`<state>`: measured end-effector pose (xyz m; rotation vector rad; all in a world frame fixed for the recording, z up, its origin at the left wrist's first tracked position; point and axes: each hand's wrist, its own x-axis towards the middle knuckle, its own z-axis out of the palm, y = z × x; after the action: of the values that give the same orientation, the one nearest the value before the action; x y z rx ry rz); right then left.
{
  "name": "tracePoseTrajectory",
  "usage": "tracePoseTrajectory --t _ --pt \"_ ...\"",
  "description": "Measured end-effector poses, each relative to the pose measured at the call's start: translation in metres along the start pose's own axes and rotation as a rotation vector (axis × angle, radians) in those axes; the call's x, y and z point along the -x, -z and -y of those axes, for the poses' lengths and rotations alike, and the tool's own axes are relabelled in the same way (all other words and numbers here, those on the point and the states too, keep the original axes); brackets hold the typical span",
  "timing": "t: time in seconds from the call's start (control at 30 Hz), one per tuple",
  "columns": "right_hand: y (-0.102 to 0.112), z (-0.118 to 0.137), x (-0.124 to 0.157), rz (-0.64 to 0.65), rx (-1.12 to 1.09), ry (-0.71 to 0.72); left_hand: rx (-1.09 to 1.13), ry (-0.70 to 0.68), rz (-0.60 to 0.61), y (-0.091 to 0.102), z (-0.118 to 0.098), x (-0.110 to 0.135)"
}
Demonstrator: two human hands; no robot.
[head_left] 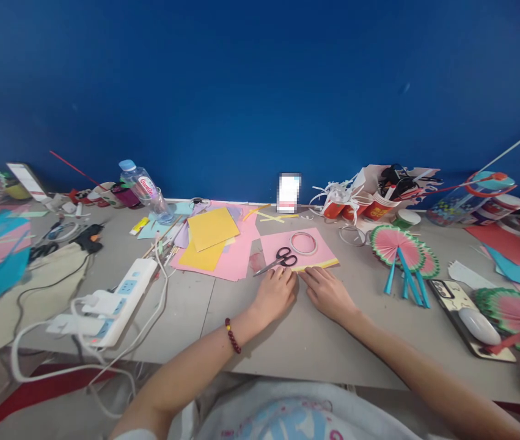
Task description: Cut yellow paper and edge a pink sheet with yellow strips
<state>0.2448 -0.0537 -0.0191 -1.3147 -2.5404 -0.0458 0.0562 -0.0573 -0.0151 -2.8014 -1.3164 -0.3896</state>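
Before me on the grey table lies a pink paper sheet (273,241) with a yellow paper strip (321,266) along its near edge. My left hand (275,292), a beaded bracelet on its wrist, has curled fingers pressed together at the strip's left part. Close beside it, my right hand (328,294) keeps its fingertips bunched on the same strip. The fingers hide part of the strip and the exact grip. Black-handled scissors (286,256) rest on the sheet just beyond my left hand. A roll of tape (303,243) lies flat behind them.
A white power strip (126,299) with looping cords lies left. Yellow sheets (214,229) sit on pink paper. A plastic bottle (143,183) leans behind. To the right are paper fans (397,250), a phone (452,305) under a white mouse (478,325), and red cups (376,208).
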Motion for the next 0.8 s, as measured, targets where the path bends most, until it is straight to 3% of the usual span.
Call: tracePoseTrajectory --t 0.23,0.33,0.53,0.8 --pt "-0.007 -0.003 0.006 -0.08 -0.087 -0.037 0.068 -0.019 -0.016 0.0 0.005 0.003" --pt "-0.005 -0.006 0.006 -0.093 -0.155 -0.062 0.17 -0.02 -0.08 0.0 0.015 0.004" --pt "0.007 -0.007 -0.014 -0.071 -0.303 -0.168 0.209 0.206 -0.211 0.016 0.046 0.0" --pt "0.009 0.017 -0.061 -0.063 -0.433 0.035 0.425 0.441 0.086 0.053 0.095 0.007"
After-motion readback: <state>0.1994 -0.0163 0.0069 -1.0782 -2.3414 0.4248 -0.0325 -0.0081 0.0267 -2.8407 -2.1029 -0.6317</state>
